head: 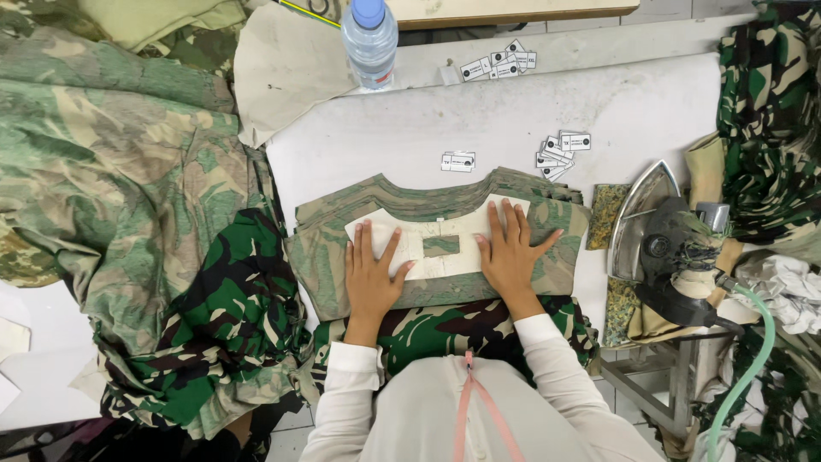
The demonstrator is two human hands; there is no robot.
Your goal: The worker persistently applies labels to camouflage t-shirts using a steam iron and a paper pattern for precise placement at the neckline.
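Both hands are flat, fingers spread, gripping nothing: left hand (369,275) and right hand (510,250) press a stiff cream template (410,244) with a rectangular cutout onto a stack of curved camo fabric pieces (325,257), centred on the white table (410,137). Small paper tags (560,150) lie beyond, a steam iron (658,244) sits to the right, and rumpled camo cloth (128,197) crowds the left edge.

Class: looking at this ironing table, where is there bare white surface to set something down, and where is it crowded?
Bare white table lies between the clear plastic water bottle, the small white paper tags and the stacked camouflage fabric pieces. It is crowded on the left under the heaped camouflage cloth, and on the right around the steam iron.
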